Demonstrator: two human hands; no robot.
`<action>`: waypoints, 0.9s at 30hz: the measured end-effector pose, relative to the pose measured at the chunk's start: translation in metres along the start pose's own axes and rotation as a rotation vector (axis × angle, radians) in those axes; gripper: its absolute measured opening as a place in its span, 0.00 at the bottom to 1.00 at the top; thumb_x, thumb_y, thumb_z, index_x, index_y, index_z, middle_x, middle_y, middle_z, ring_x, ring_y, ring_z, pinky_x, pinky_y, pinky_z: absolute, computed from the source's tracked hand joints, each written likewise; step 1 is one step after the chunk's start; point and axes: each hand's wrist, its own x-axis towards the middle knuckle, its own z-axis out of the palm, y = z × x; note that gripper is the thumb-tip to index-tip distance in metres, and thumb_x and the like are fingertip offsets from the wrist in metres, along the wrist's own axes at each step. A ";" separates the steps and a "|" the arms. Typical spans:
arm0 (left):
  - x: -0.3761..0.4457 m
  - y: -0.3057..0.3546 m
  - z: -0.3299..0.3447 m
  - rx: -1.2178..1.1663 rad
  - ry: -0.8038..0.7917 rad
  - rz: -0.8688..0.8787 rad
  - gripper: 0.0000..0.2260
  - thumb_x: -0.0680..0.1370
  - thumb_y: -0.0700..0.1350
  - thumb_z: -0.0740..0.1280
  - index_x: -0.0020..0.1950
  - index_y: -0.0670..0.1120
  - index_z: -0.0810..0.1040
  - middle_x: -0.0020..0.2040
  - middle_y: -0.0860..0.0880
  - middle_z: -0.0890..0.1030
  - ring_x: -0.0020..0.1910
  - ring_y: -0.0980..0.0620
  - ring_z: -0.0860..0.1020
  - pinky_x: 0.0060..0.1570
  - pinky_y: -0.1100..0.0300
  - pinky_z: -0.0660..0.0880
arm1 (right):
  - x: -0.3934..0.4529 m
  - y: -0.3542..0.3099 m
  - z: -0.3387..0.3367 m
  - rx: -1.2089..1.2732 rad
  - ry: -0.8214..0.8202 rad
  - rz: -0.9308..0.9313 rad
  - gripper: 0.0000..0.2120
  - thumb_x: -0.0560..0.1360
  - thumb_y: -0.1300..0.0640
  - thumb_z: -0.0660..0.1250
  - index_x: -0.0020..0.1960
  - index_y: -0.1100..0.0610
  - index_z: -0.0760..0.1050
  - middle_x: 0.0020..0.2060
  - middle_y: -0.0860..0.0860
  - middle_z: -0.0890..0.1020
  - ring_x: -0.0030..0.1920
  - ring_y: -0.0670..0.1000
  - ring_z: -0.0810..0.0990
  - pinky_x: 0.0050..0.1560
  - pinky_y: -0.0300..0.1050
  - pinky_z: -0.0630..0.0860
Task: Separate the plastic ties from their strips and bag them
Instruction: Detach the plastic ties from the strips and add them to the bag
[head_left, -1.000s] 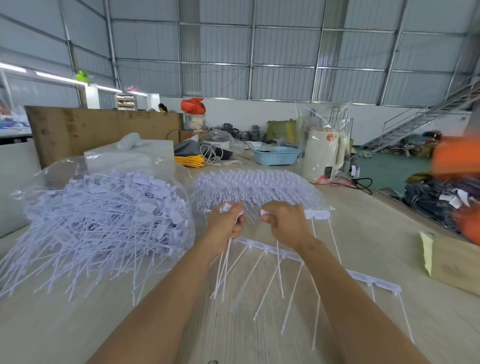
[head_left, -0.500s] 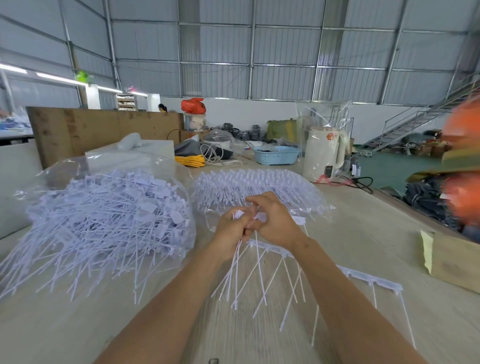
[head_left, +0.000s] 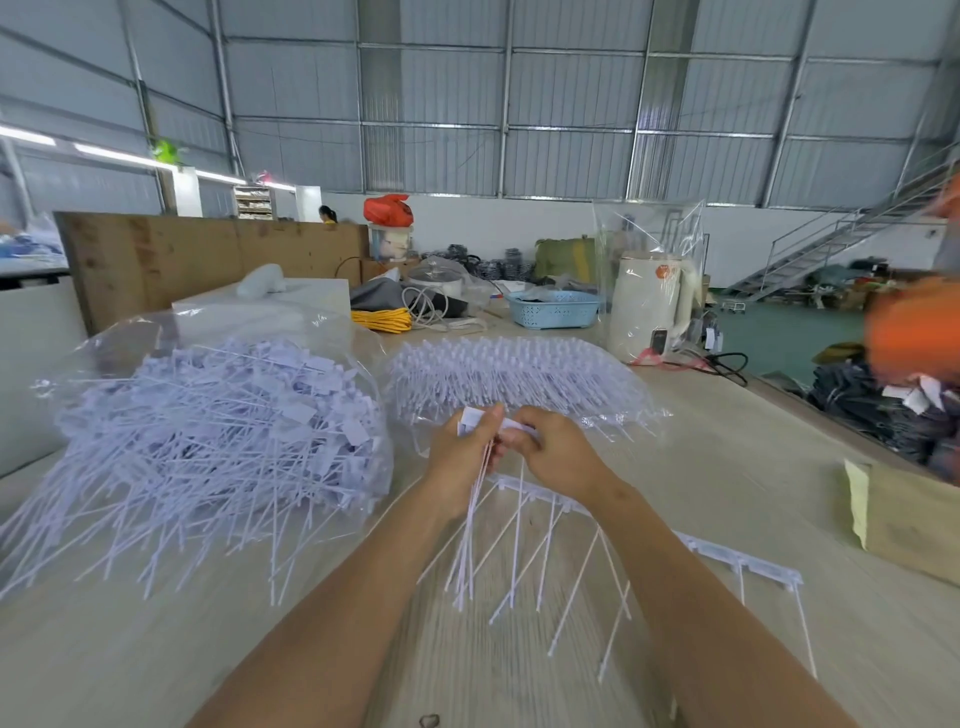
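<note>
The ties (head_left: 470, 525) are hanging in a small bundle from the left hand (head_left: 462, 447), which is gripping their flat heads so the tails stay gathered and clear of the strip (head_left: 727, 556) lying on the table (head_left: 753, 467) beneath. The right hand (head_left: 558, 452) is pinching a tie head right against the left, seemingly adding it to the bundle. The bag (head_left: 218, 415) is sitting open just to the left, within easy reach for dropping the bundle in.
</note>
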 end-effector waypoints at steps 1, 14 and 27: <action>-0.001 0.000 0.002 -0.002 0.001 0.001 0.15 0.80 0.46 0.63 0.54 0.33 0.76 0.34 0.43 0.74 0.26 0.54 0.70 0.25 0.64 0.65 | 0.000 0.001 0.000 -0.028 0.002 -0.015 0.09 0.78 0.59 0.63 0.44 0.65 0.73 0.36 0.56 0.74 0.38 0.54 0.72 0.40 0.47 0.65; 0.001 0.008 -0.006 0.083 -0.060 -0.050 0.12 0.80 0.48 0.63 0.39 0.45 0.73 0.29 0.47 0.70 0.18 0.58 0.63 0.18 0.70 0.57 | 0.002 0.000 -0.005 -0.282 -0.026 -0.160 0.07 0.77 0.60 0.62 0.48 0.57 0.79 0.37 0.45 0.71 0.43 0.50 0.74 0.51 0.52 0.71; 0.000 0.015 -0.010 0.009 -0.096 -0.063 0.10 0.80 0.44 0.63 0.40 0.43 0.73 0.33 0.44 0.73 0.18 0.56 0.64 0.19 0.70 0.57 | 0.000 0.002 -0.029 -0.122 -0.003 -0.043 0.08 0.78 0.63 0.60 0.51 0.62 0.77 0.48 0.58 0.80 0.52 0.57 0.77 0.55 0.51 0.71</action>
